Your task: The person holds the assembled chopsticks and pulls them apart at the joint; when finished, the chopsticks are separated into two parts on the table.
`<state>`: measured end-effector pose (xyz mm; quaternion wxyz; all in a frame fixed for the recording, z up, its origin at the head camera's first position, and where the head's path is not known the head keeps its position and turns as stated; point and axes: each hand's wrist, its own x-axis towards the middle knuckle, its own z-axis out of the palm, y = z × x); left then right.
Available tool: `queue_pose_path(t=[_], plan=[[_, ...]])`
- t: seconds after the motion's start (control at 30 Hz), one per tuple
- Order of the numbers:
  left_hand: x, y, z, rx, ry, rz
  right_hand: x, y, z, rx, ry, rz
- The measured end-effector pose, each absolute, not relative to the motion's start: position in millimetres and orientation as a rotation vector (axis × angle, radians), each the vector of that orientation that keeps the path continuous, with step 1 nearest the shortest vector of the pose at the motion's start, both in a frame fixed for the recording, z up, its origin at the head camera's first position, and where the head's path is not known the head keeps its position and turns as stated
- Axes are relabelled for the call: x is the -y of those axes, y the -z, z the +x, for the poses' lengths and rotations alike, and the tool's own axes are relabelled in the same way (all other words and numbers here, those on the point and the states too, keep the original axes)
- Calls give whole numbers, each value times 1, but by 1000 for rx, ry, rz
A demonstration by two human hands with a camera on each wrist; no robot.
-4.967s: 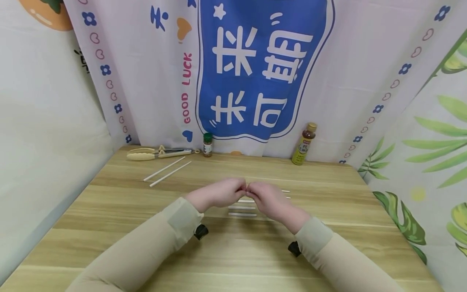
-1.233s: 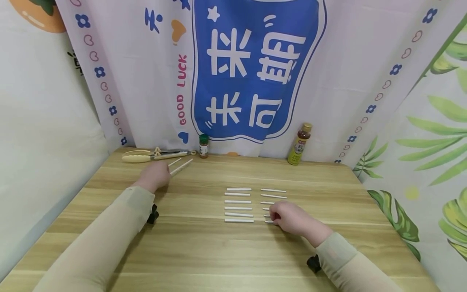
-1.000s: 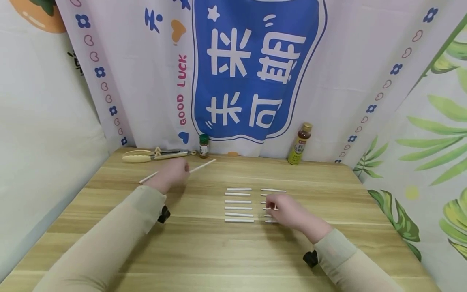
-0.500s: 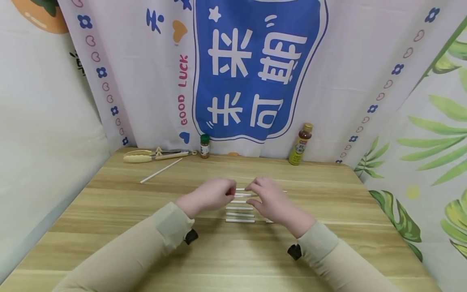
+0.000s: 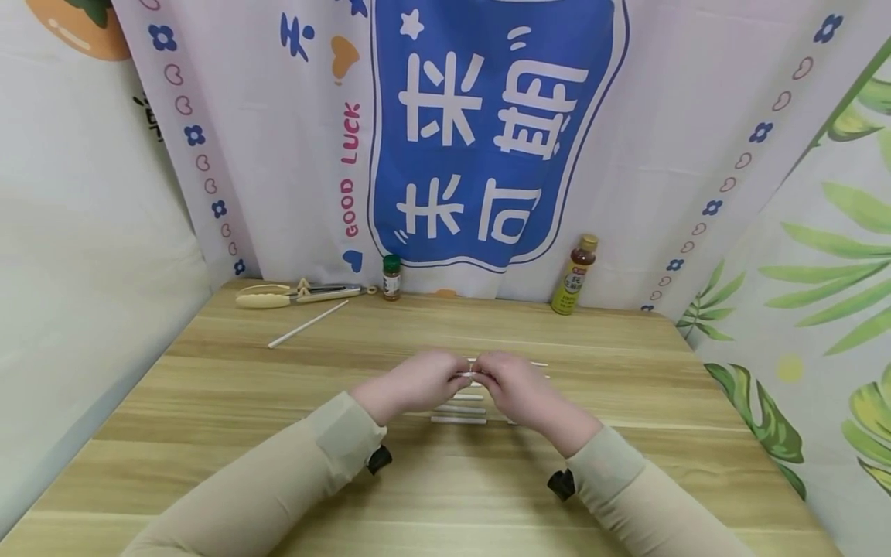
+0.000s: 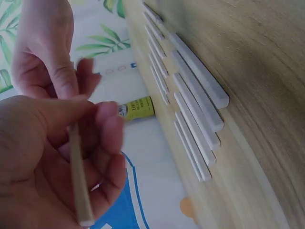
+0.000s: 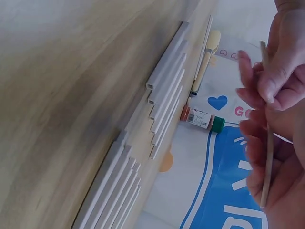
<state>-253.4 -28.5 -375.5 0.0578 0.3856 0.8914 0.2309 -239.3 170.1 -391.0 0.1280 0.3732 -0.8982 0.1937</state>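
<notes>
A stick [image 6: 78,181] is pinched between left hand [image 5: 418,381] and right hand [image 5: 511,383], ready for snapping; outward bending is called for next.

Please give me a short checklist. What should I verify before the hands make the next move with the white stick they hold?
1. The left hand pinches the white stick: ok.
2. The right hand pinches it too: ok.
3. The stick is held above the table, not touching it: ok.
4. The cut pieces lie in parallel rows: ok.
5. There is free room in the rows under the hands: cannot tell, because the hands cover it.
6. A spare long stick lies near the tongs: ok.
</notes>
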Motion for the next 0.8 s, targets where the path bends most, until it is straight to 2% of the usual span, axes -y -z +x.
queue_pose_path(t=[0.53, 0.63, 0.8], plan=[[39, 374, -263, -2342, -962, 1224, -178, 382, -231, 2610, -741, 1198], [48, 372, -265, -2339, -984, 1150, -185, 380, -234, 2621, -833, 1178], [74, 373, -278, -2442, -1028, 928, -214, 379, -244, 2651, -947, 1000]])
